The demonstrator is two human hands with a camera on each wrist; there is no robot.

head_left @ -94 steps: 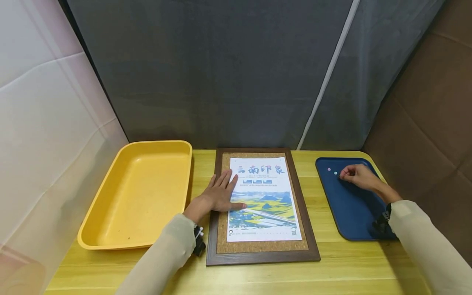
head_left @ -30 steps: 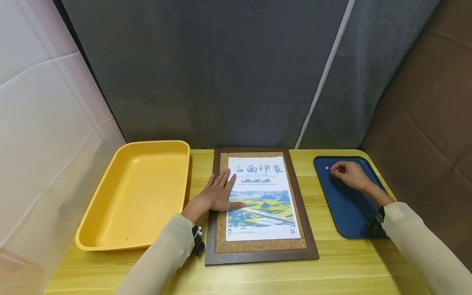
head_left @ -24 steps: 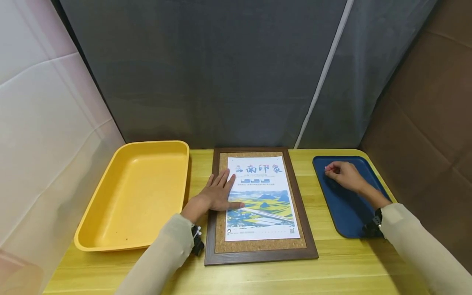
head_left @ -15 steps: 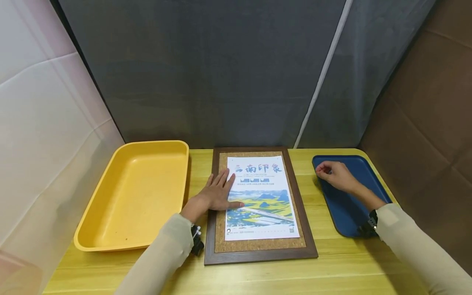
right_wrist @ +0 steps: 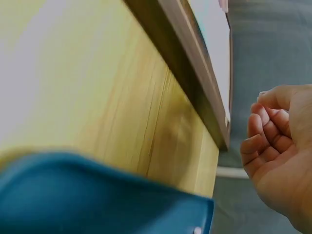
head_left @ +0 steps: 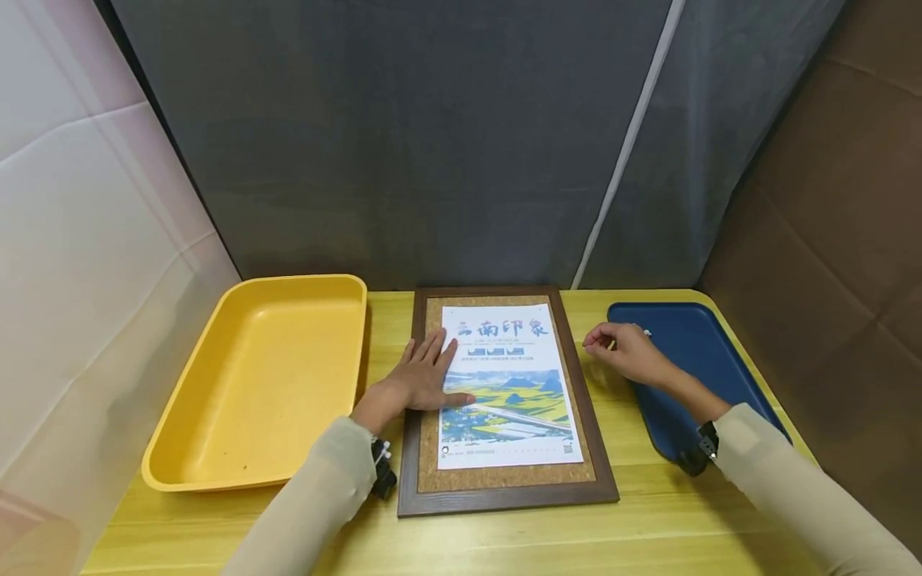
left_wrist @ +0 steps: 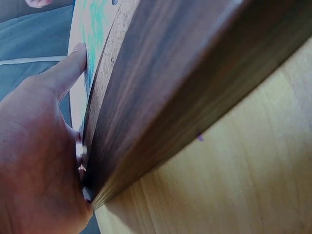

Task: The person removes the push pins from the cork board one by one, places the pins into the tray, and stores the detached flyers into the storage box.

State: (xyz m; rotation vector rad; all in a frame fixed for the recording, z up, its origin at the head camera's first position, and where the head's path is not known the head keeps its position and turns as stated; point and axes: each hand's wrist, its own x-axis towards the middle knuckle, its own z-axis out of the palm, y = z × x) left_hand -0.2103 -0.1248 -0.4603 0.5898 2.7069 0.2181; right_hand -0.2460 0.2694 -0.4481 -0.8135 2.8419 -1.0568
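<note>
A printed poster (head_left: 519,400) with blue Chinese lettering and a landscape lies on a cork board (head_left: 504,480) in a dark brown wooden frame (head_left: 605,456). Tiny dots show at the poster's top corners. My left hand (head_left: 421,382) rests with spread fingers on the poster's left side, thumb over the picture. My right hand (head_left: 625,350) is between the frame's right edge and the blue tray (head_left: 709,360); thumb and forefinger pinch a tiny pushpin, nearly all hidden by the fingertips. In the right wrist view, a pale pushpin (right_wrist: 197,230) sits in the tray, near its rim.
A large yellow basin (head_left: 266,392) stands left of the frame on the yellow wooden table (head_left: 504,544). A dark grey panel (head_left: 403,144) closes off the back, with a white sheet (head_left: 79,264) at left and a brown one (head_left: 843,224) at right.
My right hand has moved left from over the blue tray toward the frame's right edge, uncovering pale pushpins on the tray. The left hand stays on the poster.
</note>
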